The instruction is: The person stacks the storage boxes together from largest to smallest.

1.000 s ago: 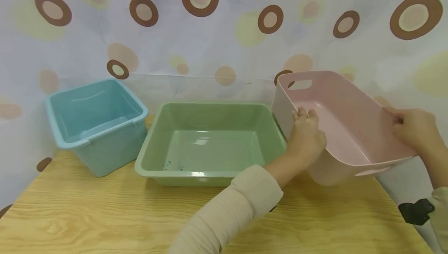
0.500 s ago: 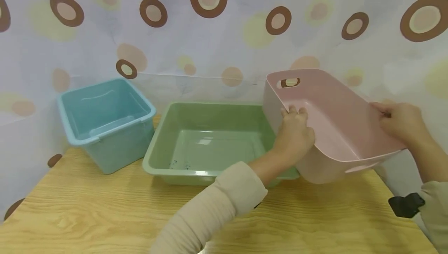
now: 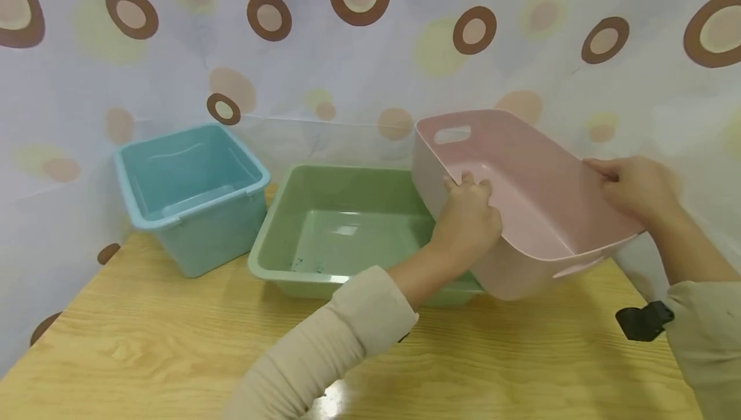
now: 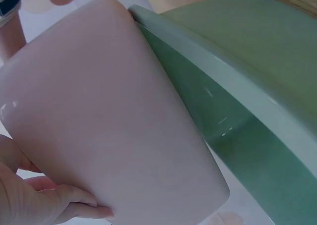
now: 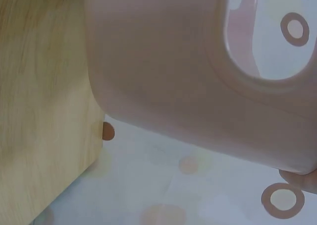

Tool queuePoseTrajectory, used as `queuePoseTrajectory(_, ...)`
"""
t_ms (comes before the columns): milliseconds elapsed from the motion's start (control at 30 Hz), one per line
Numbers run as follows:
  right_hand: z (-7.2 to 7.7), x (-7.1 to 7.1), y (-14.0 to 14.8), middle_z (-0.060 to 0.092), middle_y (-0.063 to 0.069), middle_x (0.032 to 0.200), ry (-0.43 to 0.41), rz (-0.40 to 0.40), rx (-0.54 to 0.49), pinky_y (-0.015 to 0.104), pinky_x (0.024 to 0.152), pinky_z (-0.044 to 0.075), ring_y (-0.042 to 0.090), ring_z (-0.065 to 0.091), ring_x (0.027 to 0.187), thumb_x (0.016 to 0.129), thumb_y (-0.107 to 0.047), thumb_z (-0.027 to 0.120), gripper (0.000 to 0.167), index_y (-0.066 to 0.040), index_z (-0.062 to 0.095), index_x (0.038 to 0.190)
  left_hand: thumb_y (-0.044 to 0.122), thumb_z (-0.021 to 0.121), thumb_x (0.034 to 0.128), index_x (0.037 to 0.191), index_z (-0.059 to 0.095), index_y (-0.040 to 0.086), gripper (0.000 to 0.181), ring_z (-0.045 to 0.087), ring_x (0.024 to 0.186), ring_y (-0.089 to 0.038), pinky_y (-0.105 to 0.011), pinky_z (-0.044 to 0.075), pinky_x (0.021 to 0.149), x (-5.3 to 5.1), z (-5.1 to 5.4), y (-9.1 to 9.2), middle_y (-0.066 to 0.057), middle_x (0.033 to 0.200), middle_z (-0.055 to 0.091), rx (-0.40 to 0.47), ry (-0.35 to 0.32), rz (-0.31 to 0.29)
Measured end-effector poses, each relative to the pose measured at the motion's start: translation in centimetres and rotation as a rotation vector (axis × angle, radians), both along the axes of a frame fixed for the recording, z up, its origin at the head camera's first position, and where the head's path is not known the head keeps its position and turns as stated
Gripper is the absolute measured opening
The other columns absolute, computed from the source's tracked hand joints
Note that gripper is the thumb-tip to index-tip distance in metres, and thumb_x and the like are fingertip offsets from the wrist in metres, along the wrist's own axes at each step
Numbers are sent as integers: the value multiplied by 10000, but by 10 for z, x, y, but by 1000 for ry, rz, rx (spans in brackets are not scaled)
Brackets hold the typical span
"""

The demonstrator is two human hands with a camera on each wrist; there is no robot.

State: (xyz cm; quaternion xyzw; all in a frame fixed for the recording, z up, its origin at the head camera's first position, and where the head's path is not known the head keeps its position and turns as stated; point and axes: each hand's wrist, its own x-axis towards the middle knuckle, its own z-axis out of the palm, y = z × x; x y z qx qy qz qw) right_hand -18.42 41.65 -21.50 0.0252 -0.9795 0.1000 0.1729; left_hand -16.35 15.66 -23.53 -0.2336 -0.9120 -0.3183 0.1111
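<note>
Both hands hold a pink plastic bin (image 3: 521,214), which is tilted with its open top facing me and has handle slots in its end walls. The left hand (image 3: 467,222) grips the bin's left wall, fingers hooked over the rim. At the right wall, the right hand (image 3: 639,190) pinches the rim with the thumb inside. The bin's left side overlaps the right part of a green basin (image 3: 359,233). In the left wrist view the pink bin (image 4: 109,111) lies against or very close to the green rim (image 4: 218,64). The right hand is barely seen in the right wrist view.
A light blue bin (image 3: 214,233) stands tilted left of the green basin. Everything is on a wooden table (image 3: 145,343), backed by a cloth (image 3: 370,73) with circle patterns. The table's right edge lies beneath the pink bin.
The pink bin has moved left with both hands, so it now overlaps the green basin's right side. The head view has turned slightly right.
</note>
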Motion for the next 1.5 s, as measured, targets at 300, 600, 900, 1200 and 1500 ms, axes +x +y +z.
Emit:
queuePoseTrajectory(300,5,-16,-24,616,350,835,-44,30,-64,304,513,276,265,405,634,799,-12,400,446,37,550,1216,46,486,844,1130,650,54,330,409,1258,-477,-377,521,880,1,5,-22,-189,1352,503,-21,40,59)
queuePoseTrajectory(600,8,-25,-43,502,371,1184,-116,46,-109,296,568,340,446,529,936,849,-41,402,439,8,528,1266,72,503,826,1004,672,52,246,470,1195,-493,-421,519,881,4,6,-42,-176,1296,559,-51,104,105)
queuePoseTrajectory(900,11,-35,-59,497,333,1234,-127,64,-184,228,625,378,494,462,1145,878,-53,427,401,10,535,1259,144,503,819,1193,628,154,394,507,1197,-400,-450,544,731,7,1,-60,-117,1361,519,-115,140,198)
queuePoseTrajectory(1200,18,-38,-65,542,315,1198,-116,75,-201,152,591,366,449,484,1119,859,-45,412,419,14,548,1251,236,487,870,1293,545,66,460,376,1297,-453,-524,342,1059,-14,-5,-87,-199,1433,399,-19,292,153)
queuePoseTrajectory(1500,21,-40,-69,543,289,1220,-161,93,-266,63,597,361,423,496,1154,876,-54,449,407,0,541,1269,243,507,909,1383,424,34,525,219,1395,-397,-484,355,1064,-77,13,-137,-200,1507,259,-43,194,19)
